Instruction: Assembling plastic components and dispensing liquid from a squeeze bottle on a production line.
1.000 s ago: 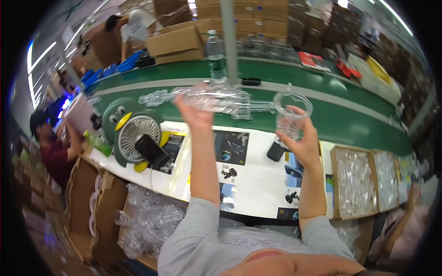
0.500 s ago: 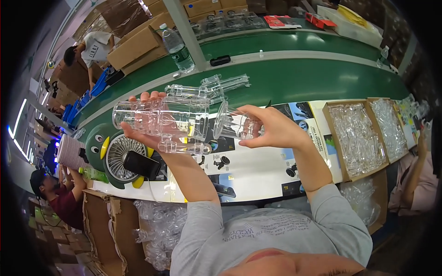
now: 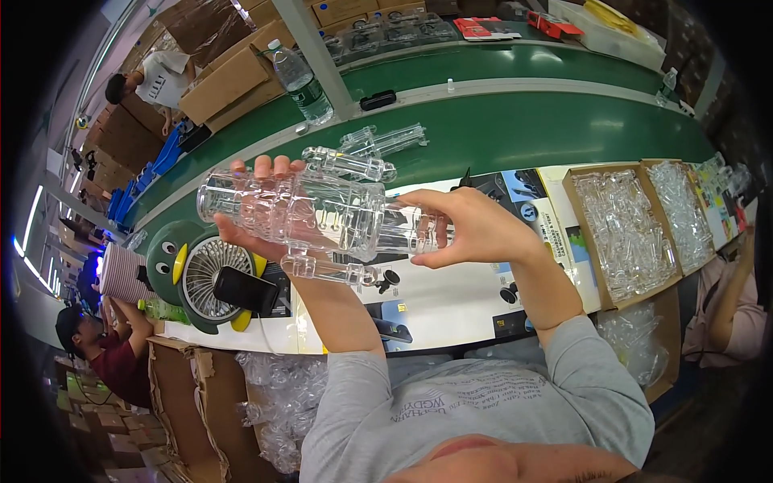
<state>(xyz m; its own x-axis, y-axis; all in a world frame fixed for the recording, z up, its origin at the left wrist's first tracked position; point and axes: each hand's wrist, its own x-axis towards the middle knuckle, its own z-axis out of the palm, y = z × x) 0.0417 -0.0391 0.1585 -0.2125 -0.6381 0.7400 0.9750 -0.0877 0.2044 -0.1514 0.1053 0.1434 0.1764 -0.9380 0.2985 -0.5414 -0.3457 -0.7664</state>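
My left hand [image 3: 272, 173] is wrapped round a clear plastic cylinder [image 3: 334, 211] with a knobbed arm along each side, held sideways above the table. In my right hand [image 3: 487, 225] is a smaller clear plastic cup-shaped piece [image 3: 400, 229], pinched between thumb and fingers. Its wide rim sits at the cylinder's right end. Whether it is seated inside cannot be told through the clear walls. Beyond my hands, another clear plastic part [image 3: 390, 141] with prongs lies on the green surface.
Boxes of clear plastic parts [image 3: 620, 233] stand at the right. A penguin-shaped fan [image 3: 205, 278] with a phone [image 3: 245, 291] before it is at the left. A water bottle [image 3: 302, 84] stands behind. Bagged parts [image 3: 282, 394] fill a carton below left. Other people work at both sides.
My right hand has moved left, bringing the cup-shaped piece from a small gap up to the cylinder's right end. The cylinder has turned slightly, its right end lower.
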